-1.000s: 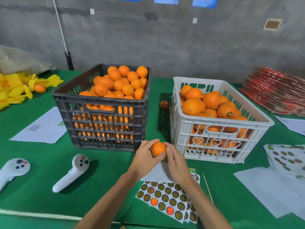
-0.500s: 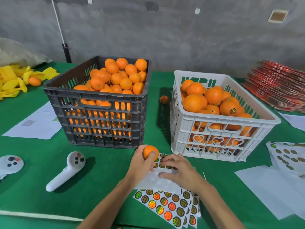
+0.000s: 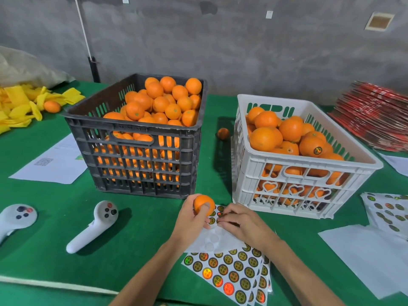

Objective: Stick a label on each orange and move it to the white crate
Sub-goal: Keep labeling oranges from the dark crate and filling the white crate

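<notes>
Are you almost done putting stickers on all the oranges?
Not yet. The white crate is already heaped with oranges, one showing a label. Right now the left hand holds an orange while the right hand picks at the sticker sheet. The black crate is still piled high.

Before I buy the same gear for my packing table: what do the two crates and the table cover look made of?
The dark crate and the white crate both look like moulded hard plastic, matt, with slotted walls and cut-out handles. The table cover looks like green felt or a similar cloth: flat, non-shiny, slightly fuzzy, though the weave can't be made out.
</notes>
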### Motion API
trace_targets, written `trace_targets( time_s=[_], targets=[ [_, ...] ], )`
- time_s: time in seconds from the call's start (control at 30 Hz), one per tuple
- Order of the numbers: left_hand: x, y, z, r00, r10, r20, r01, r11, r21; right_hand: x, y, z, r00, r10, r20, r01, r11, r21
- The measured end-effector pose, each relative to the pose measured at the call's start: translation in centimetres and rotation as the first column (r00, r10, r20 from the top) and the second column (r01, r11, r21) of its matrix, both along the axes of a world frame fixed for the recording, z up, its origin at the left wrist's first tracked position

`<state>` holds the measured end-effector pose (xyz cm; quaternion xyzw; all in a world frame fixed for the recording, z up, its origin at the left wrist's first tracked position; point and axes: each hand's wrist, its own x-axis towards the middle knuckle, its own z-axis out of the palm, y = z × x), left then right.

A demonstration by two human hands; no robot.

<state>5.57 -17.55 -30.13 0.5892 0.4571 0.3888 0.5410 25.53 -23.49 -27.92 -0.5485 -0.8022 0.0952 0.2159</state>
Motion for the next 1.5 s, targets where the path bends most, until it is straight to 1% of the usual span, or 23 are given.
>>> trace_targets(
  time_s=[0.13, 0.23, 0.27, 0.33, 0.4, 0.43, 0.47, 0.5, 0.57, 0.63, 0.67, 0.77, 0.83, 0.87, 0.93, 0.97, 1.07, 1.13, 1.23, 1.3, 1.4, 1.47, 1.5],
  targets=[
    [-0.1, 0.0, 0.1, 1.000, -0.014, 0.018, 0.014, 1.000, -0.010, -0.3, 0.0, -0.1, 0.987, -0.099, -0.124, 0.094, 0.995, -0.046],
    [-0.1, 0.1, 0.0, 1.000, -0.014, 0.025, 0.015, 1.000, -0.024, -0.8, -0.1, -0.3, 0.991, -0.121, -0.055, 0.119, 0.992, -0.041],
    [-0.1, 0.1, -0.1, 1.000, -0.012, 0.026, 0.013, 1.000, -0.026, -0.9, -0.1, -0.3, 0.988, -0.142, -0.064, 0.140, 0.989, -0.037],
    [-0.1, 0.2, -0.3, 0.999, -0.010, 0.035, 0.011, 0.999, -0.036, -1.3, -0.1, -0.1, 0.955, -0.241, -0.173, 0.238, 0.971, -0.034],
    [-0.1, 0.5, -0.1, 0.997, -0.013, 0.072, 0.018, 0.998, -0.068, -2.0, 0.3, 0.3, 0.884, -0.356, -0.302, 0.385, 0.922, 0.040],
    [-0.1, 0.7, 0.2, 0.994, -0.013, 0.111, 0.024, 0.995, -0.101, -2.5, 0.4, 0.7, 0.855, -0.391, -0.342, 0.446, 0.890, 0.097],
    [-0.1, 0.9, 0.7, 0.988, -0.012, 0.152, 0.033, 0.991, -0.133, -3.0, 0.6, 1.3, 0.853, -0.399, -0.336, 0.475, 0.861, 0.183],
    [-0.1, 0.9, 1.3, 0.981, -0.011, 0.192, 0.041, 0.987, -0.155, -3.5, 0.8, 1.9, 0.875, -0.387, -0.291, 0.466, 0.838, 0.285],
    [0.0, 0.8, 3.0, 0.963, -0.026, 0.269, 0.073, 0.983, -0.167, -4.5, 1.1, 3.2, 0.925, -0.351, -0.145, 0.377, 0.808, 0.452],
    [0.2, 0.6, 5.0, 0.929, -0.081, 0.360, 0.138, 0.981, -0.134, -5.1, 1.4, 4.5, 0.944, -0.329, -0.017, 0.288, 0.799, 0.528],
    [0.3, 0.7, 6.0, 0.908, -0.109, 0.404, 0.168, 0.979, -0.112, -5.3, 1.4, 5.5, 0.949, -0.315, -0.023, 0.279, 0.802, 0.529],
    [0.4, 1.3, 8.9, 0.845, -0.162, 0.510, 0.224, 0.972, -0.063, -5.3, 1.7, 8.2, 0.958, -0.258, -0.124, 0.283, 0.789, 0.546],
    [0.5, 1.9, 11.4, 0.838, -0.188, 0.512, 0.232, 0.973, -0.023, -5.2, 1.7, 10.0, 0.962, -0.243, -0.122, 0.269, 0.789, 0.552],
    [0.6, 2.1, 12.8, 0.851, -0.195, 0.488, 0.222, 0.975, 0.003, -5.1, 1.7, 11.0, 0.964, -0.246, -0.105, 0.262, 0.793, 0.550],
    [1.1, 2.6, 15.5, 0.898, -0.212, 0.384, 0.197, 0.977, 0.078, -4.7, 2.0, 12.8, 0.960, -0.266, -0.083, 0.267, 0.794, 0.546],
    [1.4, 2.9, 16.7, 0.917, -0.231, 0.326, 0.201, 0.972, 0.122, -4.4, 2.2, 13.8, 0.956, -0.278, -0.098, 0.285, 0.786, 0.548],
    [2.5, 4.0, 19.8, 0.930, -0.310, 0.199, 0.257, 0.932, 0.255, -2.9, 3.2, 16.8, 0.938, -0.293, -0.187, 0.347, 0.760, 0.549],
    [2.7, 5.3, 21.5, 0.967, -0.243, 0.079, 0.200, 0.913, 0.356, -1.6, 4.3, 18.5, 0.913, -0.340, -0.223, 0.407, 0.741, 0.535],
    [1.5, 8.4, 23.4, 0.994, -0.044, -0.100, 0.089, 0.858, 0.505, 1.0, 5.9, 20.6, 0.845, -0.454, -0.282, 0.534, 0.706, 0.464],
    [0.2, 10.9, 24.3, 0.970, 0.058, -0.235, 0.089, 0.817, 0.569, 2.8, 6.9, 21.8, 0.785, -0.537, -0.309, 0.619, 0.669, 0.412],
    [-2.5, 15.1, 24.2, 0.898, 0.203, -0.391, 0.078, 0.799, 0.596, 5.1, 8.1, 22.9, 0.715, -0.607, -0.348, 0.699, 0.612, 0.369],
    [-4.5, 17.9, 23.9, 0.811, 0.288, -0.509, 0.077, 0.810, 0.581, 5.9, 8.7, 22.8, 0.711, -0.625, -0.323, 0.703, 0.624, 0.340],
    [-5.6, 19.2, 23.8, 0.772, 0.302, -0.559, 0.073, 0.832, 0.550, 6.0, 8.9, 22.6, 0.729, -0.624, -0.281, 0.684, 0.647, 0.336]
  ],
)
